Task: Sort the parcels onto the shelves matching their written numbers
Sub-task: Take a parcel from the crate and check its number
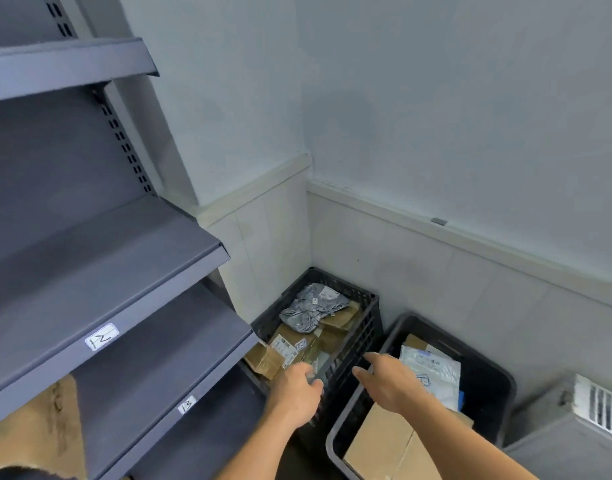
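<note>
A black slatted crate (pixel 367 327) in the corner holds several parcels: a grey plastic bag (pixel 311 306) on top and brown boxes, one (pixel 285 344) with a white tag reading "021". My left hand (pixel 294 389) reaches into the crate's near side, fingers curled round a small pale parcel (pixel 313 373) that is mostly hidden. My right hand (pixel 387 379) hovers over the crate's right rim with straight fingers, holding nothing. On my left, the grey shelves (pixel 131 271) carry white tags reading "12" (pixel 102 336) and "13" (pixel 187 404).
A black bin (pixel 491 372) right of the crate holds a white mailer (pixel 432 368) and a brown carton (pixel 380 441). A grey unit with a vent (pixel 599 410) stands at the far right. A brown parcel (pixel 41 424) lies under the "12" shelf. Walls close the corner.
</note>
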### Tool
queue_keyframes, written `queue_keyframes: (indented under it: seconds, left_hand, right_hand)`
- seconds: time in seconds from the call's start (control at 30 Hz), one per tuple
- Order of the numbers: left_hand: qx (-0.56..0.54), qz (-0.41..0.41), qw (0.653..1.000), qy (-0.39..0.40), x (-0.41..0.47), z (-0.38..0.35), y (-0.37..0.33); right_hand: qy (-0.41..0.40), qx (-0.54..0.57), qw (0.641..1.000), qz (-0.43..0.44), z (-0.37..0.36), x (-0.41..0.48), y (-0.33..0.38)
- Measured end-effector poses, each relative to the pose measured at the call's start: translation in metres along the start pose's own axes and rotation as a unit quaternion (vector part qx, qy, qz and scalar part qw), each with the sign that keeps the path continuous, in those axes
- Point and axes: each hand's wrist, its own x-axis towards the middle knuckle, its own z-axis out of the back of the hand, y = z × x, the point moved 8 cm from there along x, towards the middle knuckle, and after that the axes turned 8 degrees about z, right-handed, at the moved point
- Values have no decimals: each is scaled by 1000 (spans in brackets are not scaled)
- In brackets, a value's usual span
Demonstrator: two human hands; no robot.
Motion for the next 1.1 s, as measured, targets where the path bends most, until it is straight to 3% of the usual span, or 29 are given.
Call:
queue_keyframes:
  seconds: [0.5, 1.1]
  left_hand:
    - [2, 51, 998, 41, 129, -17, -15]
    - [-118, 256, 959, 13, 327, -88, 34]
  right_hand:
    - [25, 45, 998, -31, 12, 121, -31]
    - [50, 116, 989, -72, -25, 356, -85]
